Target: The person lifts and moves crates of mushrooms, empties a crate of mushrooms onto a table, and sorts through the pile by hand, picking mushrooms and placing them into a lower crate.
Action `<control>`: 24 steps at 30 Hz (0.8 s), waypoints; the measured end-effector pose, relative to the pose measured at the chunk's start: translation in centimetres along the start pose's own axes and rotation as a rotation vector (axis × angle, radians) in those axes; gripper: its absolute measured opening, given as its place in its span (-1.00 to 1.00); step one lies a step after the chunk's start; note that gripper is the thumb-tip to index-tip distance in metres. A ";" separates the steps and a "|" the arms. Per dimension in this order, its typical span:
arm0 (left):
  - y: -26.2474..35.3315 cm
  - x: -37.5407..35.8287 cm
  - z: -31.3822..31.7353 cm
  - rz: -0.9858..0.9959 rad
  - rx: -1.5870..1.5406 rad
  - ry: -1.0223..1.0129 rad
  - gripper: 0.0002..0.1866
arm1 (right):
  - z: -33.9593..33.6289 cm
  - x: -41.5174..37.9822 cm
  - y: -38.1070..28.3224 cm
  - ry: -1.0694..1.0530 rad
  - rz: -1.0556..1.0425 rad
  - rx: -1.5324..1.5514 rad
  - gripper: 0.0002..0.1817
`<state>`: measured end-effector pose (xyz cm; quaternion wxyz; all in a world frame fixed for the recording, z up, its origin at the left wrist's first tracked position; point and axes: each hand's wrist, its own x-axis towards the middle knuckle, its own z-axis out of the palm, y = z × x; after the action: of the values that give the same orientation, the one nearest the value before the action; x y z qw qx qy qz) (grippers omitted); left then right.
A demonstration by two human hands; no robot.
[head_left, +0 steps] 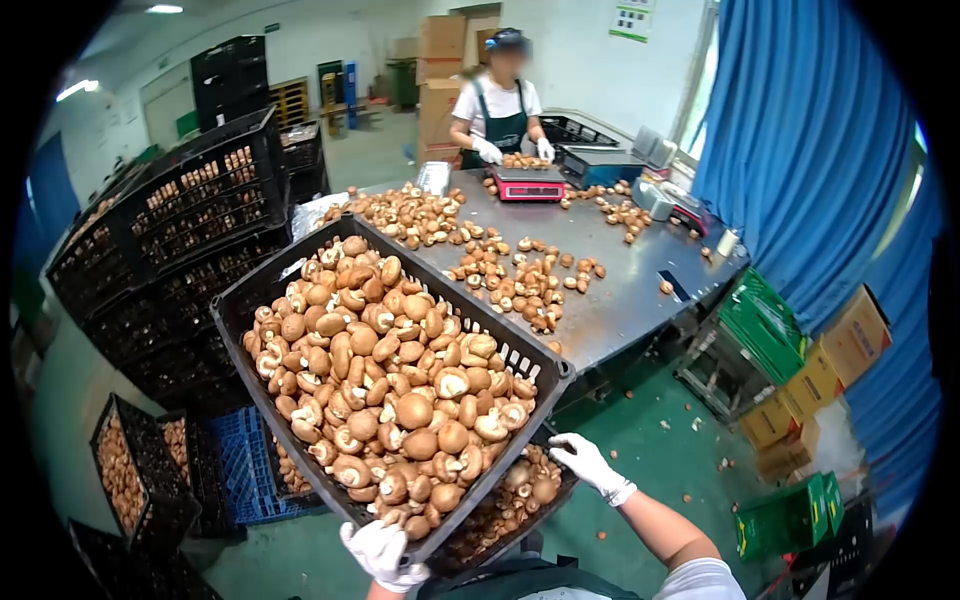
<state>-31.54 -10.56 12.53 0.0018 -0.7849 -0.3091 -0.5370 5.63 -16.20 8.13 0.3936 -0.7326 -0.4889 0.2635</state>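
Observation:
A black plastic crate (290, 425) heaped with brown mushrooms (380, 370) is tilted in front of me, its far side by the table's edge. My left hand (385, 555), in a white glove, is closed on the crate's near left rim. My right hand (592, 468), also gloved, is off the upper crate, with fingers stretched toward the right end of a second crate (560, 492) below it. More mushrooms (515, 495) fill that lower crate, which is partly hidden under the upper one.
Loose mushrooms (520, 285) lie across the metal table (610, 335). Behind it, a person (505, 105) in white gloves handles mushrooms on a red scale (530, 185). Stacked black crates (170, 270) stand left, a blue pallet (250, 470) lies below, and green crates (765, 325) and cartons (855, 340) are right.

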 end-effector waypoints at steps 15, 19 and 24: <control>2.3 0.4 2.6 -0.244 0.149 0.372 -0.29 | -6.8 14.1 -16.4 -0.488 -1.062 -0.328 -0.78; 2.5 0.6 2.5 -0.237 0.183 0.359 -0.32 | -1.4 16.0 -18.3 -0.917 -0.885 -0.913 -0.71; 2.3 0.5 2.6 -0.239 0.172 0.368 -0.32 | 0.5 16.3 -17.1 -0.875 -0.944 -0.873 -0.80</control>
<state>-28.12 -11.27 12.58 0.0614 -0.6285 -0.4390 -0.6391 2.79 2.68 22.07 -0.0889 -0.3649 -0.9194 0.1168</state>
